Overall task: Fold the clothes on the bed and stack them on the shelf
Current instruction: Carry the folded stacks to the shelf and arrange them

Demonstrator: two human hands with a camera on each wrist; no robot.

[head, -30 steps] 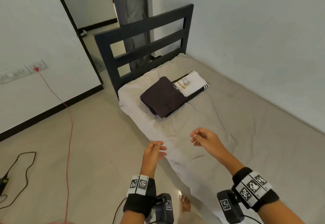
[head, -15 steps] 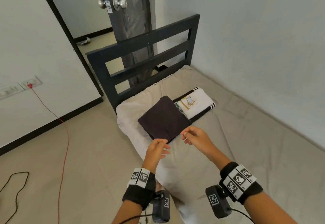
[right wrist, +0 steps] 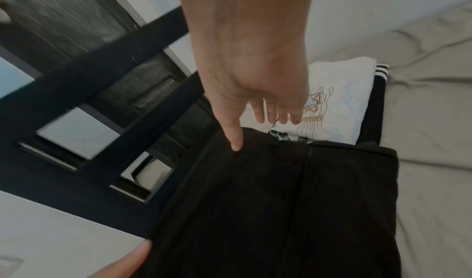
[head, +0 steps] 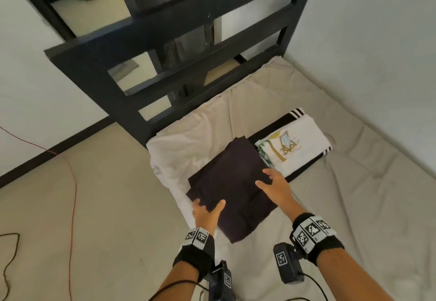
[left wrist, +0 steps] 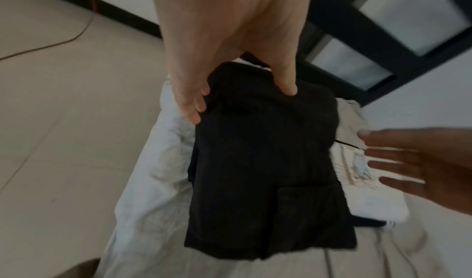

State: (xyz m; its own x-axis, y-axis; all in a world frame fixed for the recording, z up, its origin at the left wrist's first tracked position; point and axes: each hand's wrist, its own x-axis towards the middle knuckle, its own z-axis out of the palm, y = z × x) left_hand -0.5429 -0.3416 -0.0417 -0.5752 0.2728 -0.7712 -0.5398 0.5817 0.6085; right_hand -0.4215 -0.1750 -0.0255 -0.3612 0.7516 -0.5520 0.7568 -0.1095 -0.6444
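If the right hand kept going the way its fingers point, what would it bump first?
Probably the folded white shirt: the right hand hovers at the dark garment's far edge, fingers aimed there. Its height is unclear.

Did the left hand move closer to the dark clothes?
Yes. The left hand was short of the dark clothes; now it has reached forward toward the headboard and grips their near corner.

A dark folded garment (head: 232, 189) lay flat at frame centre on the beige bed (head: 368, 206), near the mattress edge. Upper right of it, just beside, a white folded shirt (head: 297, 144) with a printed drawing rested on a black white-striped garment (head: 290, 117).
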